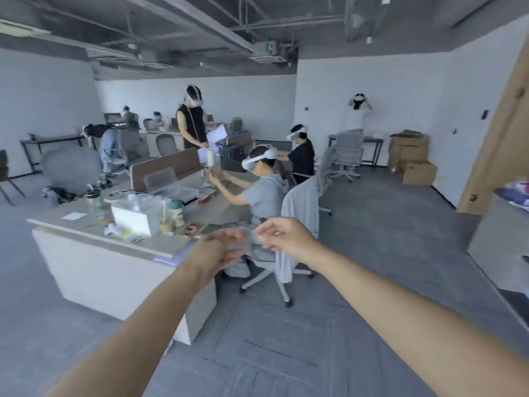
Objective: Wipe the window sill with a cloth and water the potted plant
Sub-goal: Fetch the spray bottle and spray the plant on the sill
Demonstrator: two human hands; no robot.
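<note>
Office room, cluttered worktop (160,243) at left; left hand (220,250) and right hand (286,239) are held out nearly touching, likely readying to start; fingers loosely curled, grip unclear through blur; window sill, cloth and potted plant are out of view.

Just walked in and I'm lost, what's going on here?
The camera wearer stretches both arms forward, left hand and right hand almost meeting in mid-air; blur hides whether they hold anything. No cloth, window sill or potted plant is in view. Ahead, a seated person in a headset works at a cluttered desk.
</note>
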